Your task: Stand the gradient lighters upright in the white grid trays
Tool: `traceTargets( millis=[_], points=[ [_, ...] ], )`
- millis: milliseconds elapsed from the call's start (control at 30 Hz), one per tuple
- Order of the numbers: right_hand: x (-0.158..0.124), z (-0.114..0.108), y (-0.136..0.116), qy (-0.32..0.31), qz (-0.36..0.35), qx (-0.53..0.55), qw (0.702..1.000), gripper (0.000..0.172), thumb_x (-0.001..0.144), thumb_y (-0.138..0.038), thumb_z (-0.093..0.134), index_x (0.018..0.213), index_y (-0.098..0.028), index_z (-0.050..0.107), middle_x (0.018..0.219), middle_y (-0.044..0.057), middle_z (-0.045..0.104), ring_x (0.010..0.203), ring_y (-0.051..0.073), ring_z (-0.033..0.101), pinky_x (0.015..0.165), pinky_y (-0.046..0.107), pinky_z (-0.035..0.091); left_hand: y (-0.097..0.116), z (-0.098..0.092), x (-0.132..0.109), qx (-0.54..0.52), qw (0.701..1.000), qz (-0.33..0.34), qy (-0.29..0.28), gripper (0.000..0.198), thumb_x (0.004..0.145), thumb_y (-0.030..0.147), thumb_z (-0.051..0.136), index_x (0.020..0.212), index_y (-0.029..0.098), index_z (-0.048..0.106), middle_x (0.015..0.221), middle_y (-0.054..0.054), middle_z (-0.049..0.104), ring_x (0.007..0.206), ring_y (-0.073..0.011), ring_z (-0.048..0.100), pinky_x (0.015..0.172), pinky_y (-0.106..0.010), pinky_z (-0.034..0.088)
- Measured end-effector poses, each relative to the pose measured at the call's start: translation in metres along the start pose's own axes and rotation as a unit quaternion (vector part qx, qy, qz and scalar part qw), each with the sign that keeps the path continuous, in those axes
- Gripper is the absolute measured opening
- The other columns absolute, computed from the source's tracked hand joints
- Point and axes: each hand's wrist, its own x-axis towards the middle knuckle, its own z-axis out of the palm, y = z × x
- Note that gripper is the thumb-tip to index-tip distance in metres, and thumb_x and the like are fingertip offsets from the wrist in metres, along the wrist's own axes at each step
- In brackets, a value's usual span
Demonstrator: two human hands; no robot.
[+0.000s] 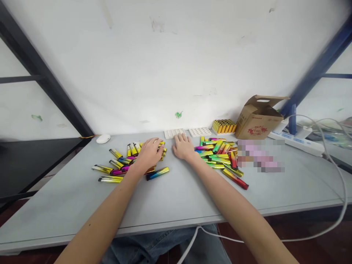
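Head view: we note the left hand (150,153) palm-down on the left heap of coloured lighters (121,161), mid-table. Its grip curls over them, and we cannot tell whether it clasps one. The right hand (183,147) lies flat on the table (170,198) between the heaps, grip apart and empty, just left of the right heap (220,156). White trays (174,133) lie just beyond the fingers. A cardboard box (258,117) stands far right.
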Motion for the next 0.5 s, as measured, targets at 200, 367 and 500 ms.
traceTargets(
  millis=[200,367,500],
  points=[
    [-0.005,-0.016,0.008,0.006,-0.036,-0.041,0.998,0.045,0.091,-0.035,0.045,0.128,-0.012,0.055,0.131,0.017,0.059,0.125,0.033,0.050,0.114,0.051,0.020,-0.005,0.004,0.000,0.014,1.000,-0.012,-0.003,0.043,0.097,0.034,0.031,0.123,0.015,0.060,0.131,-0.013,0.059,0.125,-0.0295,0.050,0.107,-0.046,0.039],
    [-0.028,-0.034,0.014,-0.015,-0.071,-0.063,0.995,0.039,0.093,-0.036,0.046,0.123,-0.017,0.061,0.121,0.015,0.064,0.113,0.032,0.056,0.106,0.046,0.032,-0.005,0.007,-0.001,0.027,0.999,-0.011,-0.013,0.042,0.097,0.032,0.031,0.124,0.017,0.059,0.132,-0.014,0.057,0.126,-0.0301,0.049,0.106,-0.047,0.040],
    [-0.050,-0.038,0.021,-0.001,-0.130,-0.055,0.990,0.037,0.094,-0.031,0.045,0.124,-0.018,0.061,0.114,0.014,0.064,0.108,0.031,0.056,0.096,0.042,0.038,-0.001,0.010,-0.004,0.040,0.999,0.003,-0.020,0.038,0.096,0.031,0.034,0.121,0.019,0.060,0.130,-0.013,0.059,0.125,-0.0296,0.050,0.105,-0.047,0.039]
  ],
)
